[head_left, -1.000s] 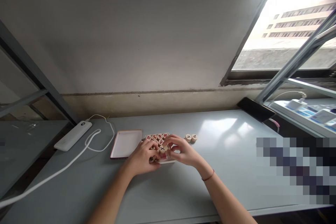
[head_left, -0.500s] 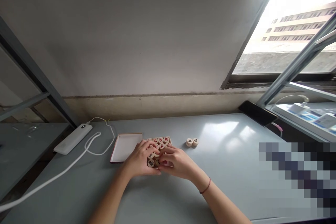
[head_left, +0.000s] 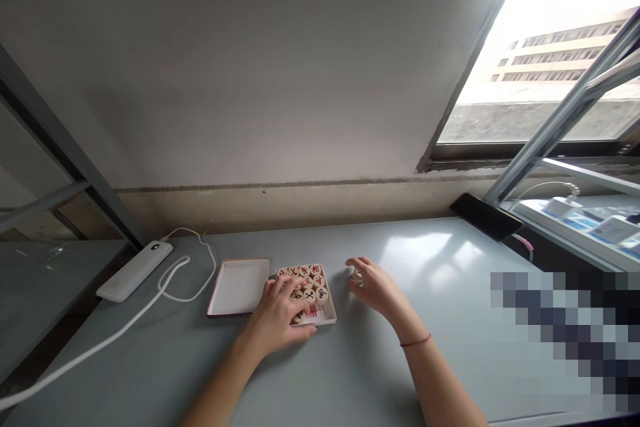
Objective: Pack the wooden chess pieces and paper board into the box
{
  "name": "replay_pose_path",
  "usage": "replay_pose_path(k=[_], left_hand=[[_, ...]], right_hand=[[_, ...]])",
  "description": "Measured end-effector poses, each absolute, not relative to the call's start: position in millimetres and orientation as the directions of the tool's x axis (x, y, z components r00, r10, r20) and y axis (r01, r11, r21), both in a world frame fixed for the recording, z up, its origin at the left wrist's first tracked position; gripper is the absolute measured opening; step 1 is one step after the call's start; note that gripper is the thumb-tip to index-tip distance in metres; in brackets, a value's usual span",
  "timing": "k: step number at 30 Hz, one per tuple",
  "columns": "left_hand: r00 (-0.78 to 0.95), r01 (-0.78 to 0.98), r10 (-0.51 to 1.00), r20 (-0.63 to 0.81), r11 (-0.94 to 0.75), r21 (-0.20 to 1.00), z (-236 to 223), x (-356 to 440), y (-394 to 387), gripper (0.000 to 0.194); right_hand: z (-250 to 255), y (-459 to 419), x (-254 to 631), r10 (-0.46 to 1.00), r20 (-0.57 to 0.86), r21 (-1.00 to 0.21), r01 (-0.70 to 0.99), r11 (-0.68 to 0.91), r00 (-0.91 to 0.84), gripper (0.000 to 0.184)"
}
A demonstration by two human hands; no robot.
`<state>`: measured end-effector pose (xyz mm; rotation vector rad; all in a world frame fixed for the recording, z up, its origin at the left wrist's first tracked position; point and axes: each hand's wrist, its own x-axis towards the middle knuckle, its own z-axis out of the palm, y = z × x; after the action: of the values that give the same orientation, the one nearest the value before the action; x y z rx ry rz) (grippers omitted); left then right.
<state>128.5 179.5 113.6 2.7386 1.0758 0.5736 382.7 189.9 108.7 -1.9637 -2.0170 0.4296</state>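
Note:
A shallow white box [head_left: 327,321] on the desk holds rows of round wooden Chinese chess pieces [head_left: 309,296] with red or dark characters. Bare box floor shows at its near right corner. My left hand [head_left: 277,312] lies over the box's left part, fingers spread across the pieces, thumb along the near edge. It hides some pieces. To the right of the box, my right hand [head_left: 375,285] is at the loose wooden pieces [head_left: 357,276], its curved fingers and thumb apart around them. The hand covers most of those pieces.
The box lid [head_left: 243,285] lies inner side up, left of the box. Farther left are a white power bank [head_left: 135,271] and a white cable [head_left: 125,327]. A black phone [head_left: 486,216] and a power strip [head_left: 570,220] are at the right, beside a metal frame [head_left: 540,127].
My right hand has left the box and moved right to the loose pieces. The near right part of the box is uncovered. My left hand stays at the box, its fingers now flatter.

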Motion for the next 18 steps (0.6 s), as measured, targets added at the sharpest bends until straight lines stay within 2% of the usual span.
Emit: replay_pose_path(k=[7,10,14,18], left_hand=[[0.649,0.618,0.693,0.315,-0.721,0.312,118.6,130.5,179.2,0.037],[0.607,0.629,0.702,0.371,-0.711,0.316,117.9,132.9,179.8,0.039],[0.52,0.646,0.701,0.488,-0.697,0.313,110.6,137.5,181.4,0.044],[0.489,0.611,0.671,0.557,-0.719,0.331,106.3,142.0,181.1,0.032]], right_hand=[[102.6,195.4,388.4,1.0,0.005,-0.422,0.906,0.022,-0.022,0.033],[108.7,193.3,380.0,0.994,0.094,-0.545,0.833,0.094,-0.051,0.024],[117.1,183.5,349.3,0.973,0.159,-0.819,0.527,0.225,-0.168,0.027],[117.1,174.8,324.5,0.949,0.149,-0.948,0.231,0.217,-0.278,0.03]])
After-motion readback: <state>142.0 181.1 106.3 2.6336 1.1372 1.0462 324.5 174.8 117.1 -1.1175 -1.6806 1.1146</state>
